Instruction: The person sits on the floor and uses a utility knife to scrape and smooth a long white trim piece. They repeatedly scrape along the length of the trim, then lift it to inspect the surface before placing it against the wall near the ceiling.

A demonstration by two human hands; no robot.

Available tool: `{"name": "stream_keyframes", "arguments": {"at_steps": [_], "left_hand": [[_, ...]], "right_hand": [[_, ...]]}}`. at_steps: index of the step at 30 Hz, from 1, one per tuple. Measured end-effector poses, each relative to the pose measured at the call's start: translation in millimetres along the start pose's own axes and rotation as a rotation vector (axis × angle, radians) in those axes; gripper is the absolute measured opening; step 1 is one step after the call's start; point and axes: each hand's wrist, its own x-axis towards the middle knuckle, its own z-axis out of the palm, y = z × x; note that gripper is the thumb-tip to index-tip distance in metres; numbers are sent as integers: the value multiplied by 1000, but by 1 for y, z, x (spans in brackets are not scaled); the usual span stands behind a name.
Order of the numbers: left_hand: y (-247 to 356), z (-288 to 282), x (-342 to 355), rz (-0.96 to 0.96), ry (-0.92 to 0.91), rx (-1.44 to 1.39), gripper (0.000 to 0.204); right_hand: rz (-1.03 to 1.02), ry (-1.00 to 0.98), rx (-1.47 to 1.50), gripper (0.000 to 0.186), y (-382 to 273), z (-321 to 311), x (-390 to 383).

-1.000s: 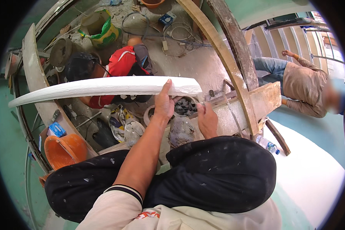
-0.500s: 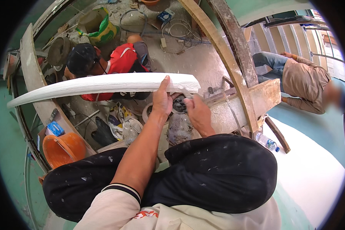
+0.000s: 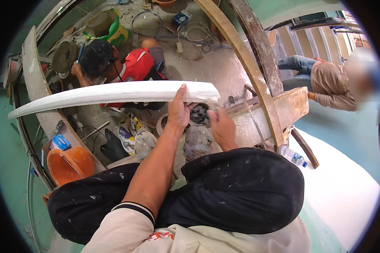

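Observation:
A long white strip of plaster moulding [image 3: 126,89], gently curved and ridged lengthwise, reaches across in front of me and far to the left. Near its right end my left hand [image 3: 179,110] grips it, thumb over the upper face and fingers underneath. My right hand [image 3: 223,126] is curled just below the rough right tip. Motion blurs its fingertips, so whatever they pinch cannot be made out. Beneath the hands are a dark-lined round container [image 3: 199,114] and a greyish plastic-wrapped bundle [image 3: 198,141].
A person in red [image 3: 135,65] crouches beyond the strip; another in a checked shirt [image 3: 331,84] is at right. Wooden beams [image 3: 257,71] rise right of my hands. An orange bucket [image 3: 71,164] stands left, a plastic bottle [image 3: 293,156] lies right, and cables [image 3: 198,36] lie on the floor.
My right hand has shifted slightly right and down from the strip's tip. The strip and my left hand stay nearly still. The crouching person raises a hand; the person at right has leaned.

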Motion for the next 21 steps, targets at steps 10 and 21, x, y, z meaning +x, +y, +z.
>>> {"name": "stream_keyframes", "arguments": {"at_steps": [10,21], "left_hand": [[-4,-2,2,19,-11,-11,39],[-10,-10,6,18,-21,10,46]], "right_hand": [[28,8,31,38,-6,0,0],[-135,-150,9,31,48,-96,74]]}}
